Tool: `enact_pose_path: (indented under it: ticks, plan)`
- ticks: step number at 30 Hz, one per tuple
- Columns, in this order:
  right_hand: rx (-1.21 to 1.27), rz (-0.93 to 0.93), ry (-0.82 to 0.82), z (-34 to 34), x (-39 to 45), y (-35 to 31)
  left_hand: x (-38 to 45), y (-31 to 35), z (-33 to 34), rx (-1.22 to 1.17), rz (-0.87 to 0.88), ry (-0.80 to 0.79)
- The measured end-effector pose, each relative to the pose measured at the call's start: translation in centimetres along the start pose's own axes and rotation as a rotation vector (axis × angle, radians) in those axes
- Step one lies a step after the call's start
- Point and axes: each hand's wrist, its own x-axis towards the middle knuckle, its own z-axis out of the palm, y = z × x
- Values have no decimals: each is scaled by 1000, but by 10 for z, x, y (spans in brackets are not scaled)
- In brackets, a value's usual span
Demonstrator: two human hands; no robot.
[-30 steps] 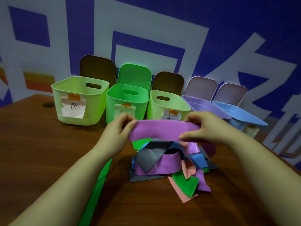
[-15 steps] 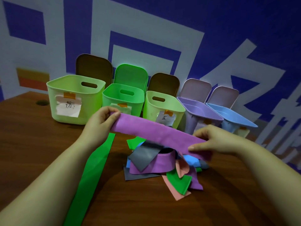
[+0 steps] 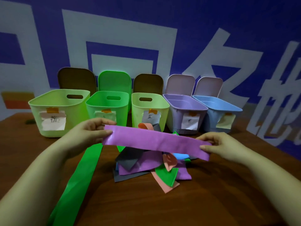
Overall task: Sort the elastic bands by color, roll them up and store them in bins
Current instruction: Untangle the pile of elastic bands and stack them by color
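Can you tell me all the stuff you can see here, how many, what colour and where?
bins: five in a row at the back; two light green, one bright green, one purple, one blue
lids: five propped behind the bins; two brown, one green, two pinkish
purple band: one, stretched between both hands
green band: one, long, flat on the table at left
band pile: purple, grey, green, pink, blue, mid-table
table: one, brown wood
left hand: pinches the band's left end
right hand: pinches its right end

We see five bins [image 3: 104, 103] in a row at the table's [image 3: 211, 201] far edge, lids [image 3: 114, 80] behind. A pile of bands [image 3: 146, 165] lies before them, a long band [image 3: 81, 176] left of it.
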Motion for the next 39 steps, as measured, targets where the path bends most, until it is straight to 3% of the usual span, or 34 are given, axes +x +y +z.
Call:
enact_pose_path:
  ticks: [3,7,12,20,27,34,39]
  plan:
    - [107,13,72,2,-9,14,7,4,2,33,-64,-74]
    - [145,2,176,5,-29,27,24,18,19,116,-58,72]
    - [146,63,156,9,-56,51,62,29,67,290,-16,172]
    - [411,245,291,-6,-94,85,147,15,168,638,73,103]
    - [344,196,330,5,-107,109,193,-1,244,1041,175,-25]
    - [318,242,349,2,-112,126,223,-32,280,1067,108,-142]
    - [0,178,331,-2,-114,135,233,-48,299,1051,167,-134]
